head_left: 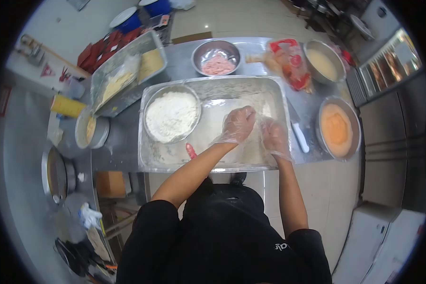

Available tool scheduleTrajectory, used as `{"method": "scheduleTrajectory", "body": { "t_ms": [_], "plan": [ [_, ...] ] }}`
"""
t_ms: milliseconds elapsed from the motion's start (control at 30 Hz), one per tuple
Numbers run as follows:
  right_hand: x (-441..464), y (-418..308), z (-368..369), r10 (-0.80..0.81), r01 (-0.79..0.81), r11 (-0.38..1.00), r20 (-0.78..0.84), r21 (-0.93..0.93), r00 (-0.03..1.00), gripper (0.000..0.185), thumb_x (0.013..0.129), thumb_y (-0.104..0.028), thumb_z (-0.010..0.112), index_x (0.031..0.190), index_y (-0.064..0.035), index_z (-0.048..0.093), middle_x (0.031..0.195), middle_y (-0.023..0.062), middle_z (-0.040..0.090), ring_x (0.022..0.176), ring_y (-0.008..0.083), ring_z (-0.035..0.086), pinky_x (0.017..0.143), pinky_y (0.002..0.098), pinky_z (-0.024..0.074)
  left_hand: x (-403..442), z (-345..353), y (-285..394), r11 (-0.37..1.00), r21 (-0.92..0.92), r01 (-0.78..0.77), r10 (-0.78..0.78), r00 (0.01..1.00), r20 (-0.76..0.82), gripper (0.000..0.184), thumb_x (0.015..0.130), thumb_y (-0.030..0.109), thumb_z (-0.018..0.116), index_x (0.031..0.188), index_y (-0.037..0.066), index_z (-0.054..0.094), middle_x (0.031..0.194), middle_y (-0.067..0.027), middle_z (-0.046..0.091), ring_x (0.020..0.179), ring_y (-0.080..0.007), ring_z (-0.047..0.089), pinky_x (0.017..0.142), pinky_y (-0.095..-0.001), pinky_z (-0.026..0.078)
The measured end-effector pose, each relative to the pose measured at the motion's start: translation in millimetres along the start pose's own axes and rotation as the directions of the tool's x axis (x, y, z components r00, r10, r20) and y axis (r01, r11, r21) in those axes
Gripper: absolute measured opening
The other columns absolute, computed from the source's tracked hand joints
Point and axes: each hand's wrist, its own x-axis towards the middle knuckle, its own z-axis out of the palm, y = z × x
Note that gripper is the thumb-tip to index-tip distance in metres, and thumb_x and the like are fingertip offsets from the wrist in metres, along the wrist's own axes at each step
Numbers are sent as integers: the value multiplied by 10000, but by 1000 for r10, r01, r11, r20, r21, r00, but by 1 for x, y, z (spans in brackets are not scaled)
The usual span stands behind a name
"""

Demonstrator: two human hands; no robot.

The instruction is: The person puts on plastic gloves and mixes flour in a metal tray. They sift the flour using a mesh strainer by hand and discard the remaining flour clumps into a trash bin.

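My left hand, in a clear plastic glove, is closed in a fist over the right half of a large metal tray. Beside it my right hand, gloved too, has its fingers curled in near the tray's right wall. What either hand holds, if anything, is hidden. A round bowl of white flour stands inside the tray at the left. Below that bowl, a small reddish-pink piece that looks like raw meat lies on the tray's floury bottom, left of my left forearm.
Behind the tray stands a steel bowl with pink strips. A red-printed plastic bag and a bowl of pale liquid are back right. A white-handled knife and an orange-filled bowl lie right; a deep crumb-filled container sits left.
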Motion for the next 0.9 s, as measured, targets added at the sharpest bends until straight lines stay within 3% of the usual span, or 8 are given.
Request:
{"method": "scheduleTrajectory", "body": {
  "t_ms": [33,100,200,333,567,633,700,900],
  "plan": [
    [1,-6,1,182,-191,981,202,23,962,287,877,-211,507,1058,-35,643,1020,214,640,993,354,587,877,399,436,-4,-8,0,1000,-8,11,-12,999,-34,219,840,229,579,938,54,668,1035,-183,637,989,-319,597,863,-390,457],
    [13,8,36,-21,-15,989,240,146,971,277,871,-215,505,1025,-30,645,1008,208,643,985,337,595,865,400,442,-1,-25,-3,999,-29,23,-26,992,-124,217,846,223,581,937,46,665,1051,-186,628,986,-310,598,869,-383,455],
    [12,-17,75,-146,108,985,312,138,939,300,901,-251,480,979,-5,632,914,195,651,944,327,603,849,401,437,3,-36,-29,932,191,-308,362,825,-434,144,846,164,570,916,65,647,956,-169,636,918,-346,601,781,-418,473],
    [0,-51,141,-292,245,956,519,159,803,289,917,-248,468,888,7,601,757,136,646,791,274,625,738,399,461,-18,-73,-27,939,2,-344,308,838,-450,138,839,144,605,895,36,670,942,-144,654,869,-302,626,811,-381,484],
    [-10,-136,141,239,-641,667,705,380,668,275,901,-259,482,824,-26,607,733,127,650,645,237,617,623,400,469,-119,-162,-51,900,96,-425,371,633,-679,88,805,75,657,864,14,678,855,-119,683,778,-244,657,729,-315,511],
    [6,-118,149,146,-283,938,511,200,847,269,892,-260,486,807,-38,611,727,137,646,616,246,610,606,406,469,-151,-178,-87,959,10,-282,195,637,-746,85,813,63,639,873,6,657,874,-136,678,768,-257,658,700,-334,519],
    [35,-70,168,-164,250,942,345,-222,924,259,879,-260,491,790,-52,617,722,159,638,598,275,598,605,416,467,-173,-184,-120,986,-61,-154,41,583,-812,70,824,57,626,864,5,652,849,-132,680,745,-252,659,687,-334,518],
    [26,-54,111,13,66,959,277,-274,961,464,875,-371,432,809,25,663,888,288,616,883,439,592,782,505,441,-186,-174,-178,995,6,-98,67,635,-769,53,833,65,613,847,21,636,809,-145,661,726,-307,641,665,-370,504]
  ]
}}
